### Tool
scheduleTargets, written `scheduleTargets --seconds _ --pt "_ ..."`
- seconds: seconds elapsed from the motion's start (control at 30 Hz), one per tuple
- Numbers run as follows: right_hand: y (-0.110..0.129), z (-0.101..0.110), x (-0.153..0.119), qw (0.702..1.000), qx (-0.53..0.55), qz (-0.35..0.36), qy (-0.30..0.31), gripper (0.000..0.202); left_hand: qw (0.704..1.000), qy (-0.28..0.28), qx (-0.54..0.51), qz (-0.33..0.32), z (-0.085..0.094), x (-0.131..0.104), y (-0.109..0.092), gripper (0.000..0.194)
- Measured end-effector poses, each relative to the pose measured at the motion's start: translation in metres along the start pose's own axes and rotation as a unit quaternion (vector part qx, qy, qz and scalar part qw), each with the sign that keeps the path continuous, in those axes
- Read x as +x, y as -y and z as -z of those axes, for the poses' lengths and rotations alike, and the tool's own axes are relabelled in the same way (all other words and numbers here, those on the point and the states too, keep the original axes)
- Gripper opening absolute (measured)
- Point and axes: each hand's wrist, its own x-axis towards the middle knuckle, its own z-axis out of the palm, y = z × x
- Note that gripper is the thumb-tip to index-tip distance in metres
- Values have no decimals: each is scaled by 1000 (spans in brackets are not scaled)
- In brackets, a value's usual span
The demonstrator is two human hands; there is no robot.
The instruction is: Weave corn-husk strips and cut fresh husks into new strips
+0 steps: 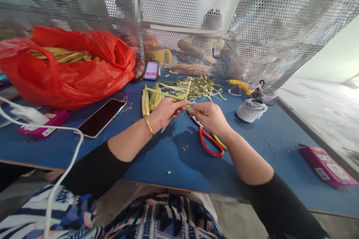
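My left hand [171, 111], with a gold bangle at its wrist, is closed on a few green plant-leaf strips [183, 97] that stick out above and below the fingers. Just to its right, the fingertips of my right hand [211, 117] pinch the strips' end; the exact grip is partly hidden. Beneath my right hand lie scissors [201, 137] with a red handle loop and some yellow showing beside it. Broad pale-green leaf pieces [145, 101] rest behind my left hand. Farther back spreads a pile of thin leaf shreds [198, 87].
A red plastic bag [84, 86] of dried strips stands left on the blue table [151, 164], near a dark phone [101, 118] and a purple box [45, 125] by a white cable. Right are white string [251, 110], a yellow tool [241, 86] and another purple box [328, 166]. Perforated metal mesh [179, 0] borders the back.
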Motion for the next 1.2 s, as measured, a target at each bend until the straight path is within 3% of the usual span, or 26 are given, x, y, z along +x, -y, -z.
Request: scheduleTargets --seconds 0.07,0.13,0.3,0.37,0.43,0.63,0.77,0.83,0.9,1.0,1.07,1.13,1.2 --pt "-2 6 2 994 88 -44 51 29 1000 5 1 7 1 -1 -3 13" --pt "-6 9 5 976 185 -99 64 31 1000 17 4 25 2 -1 -6 17" --pt "-15 -1 12 880 396 -256 -56 42 995 68 16 66 2 -5 -7 33" --pt "-16 -9 12 851 448 -264 -69 42 994 80 39 70 0 -6 -4 34" --pt "-16 -16 11 841 476 -243 -83 42 992 80 74 70 -3 -8 -1 31" --pt "-16 -25 11 856 434 -215 -182 35 988 55 129 64 -6 -7 5 31" --pt "-19 -22 12 883 373 -230 -166 36 988 66 129 49 -4 -6 6 30" --pt "-19 -15 11 923 273 -236 -134 39 988 71 130 44 -3 -6 6 29" --pt "-17 -7 8 957 114 -223 -143 46 987 76 137 36 -2 -7 6 26" --pt "-9 3 5 968 -46 -136 -207 45 980 102 166 26 -4 -11 6 18" --pt "-4 4 4 981 -8 -80 -179 33 973 125 193 29 -6 -14 6 17" --pt "-2 -1 4 985 125 -79 -83 23 966 144 212 34 -9 -17 8 19" --pt "-2 -7 4 955 273 -113 2 22 962 156 220 31 -12 -19 10 19"
